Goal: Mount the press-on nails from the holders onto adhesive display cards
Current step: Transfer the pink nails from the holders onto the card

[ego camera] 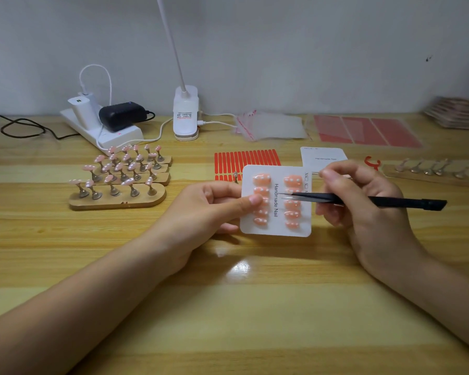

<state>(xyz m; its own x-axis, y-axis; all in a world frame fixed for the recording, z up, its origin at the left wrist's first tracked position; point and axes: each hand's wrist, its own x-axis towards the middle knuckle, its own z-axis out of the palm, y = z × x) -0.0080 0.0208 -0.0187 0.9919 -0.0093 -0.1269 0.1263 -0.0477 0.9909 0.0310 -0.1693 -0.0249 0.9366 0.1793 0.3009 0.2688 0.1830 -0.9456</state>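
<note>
Pink press-on nails (261, 179) with white dots sit in two columns on a white display card (276, 228) printed "Handmade Nail", which is held just above the wooden table (228, 307). The left hand (209, 212) grips the card's left edge, thumb curled over the front and pressing on the left column, fingers behind. The right hand (363, 209) is closed around black tweezers (363, 199), whose tips point left and reach the card's middle, near the right column; whether they touch a nail I cannot tell.

Behind the card lie a sheet of red adhesive strips (245, 158) and a second white card (322, 156), partly hidden by the right hand. To the left, four wooden holders (117, 203) stand in rows, each carrying pink nails on small metal stands. At far right another wooden holder (428, 175) carries metal stands, blurred. Farther back are clear plastic bags (271, 127), red sheets (368, 131), a clip lamp base (186, 113) and a white power strip (119, 136) with plugged-in adapters.
</note>
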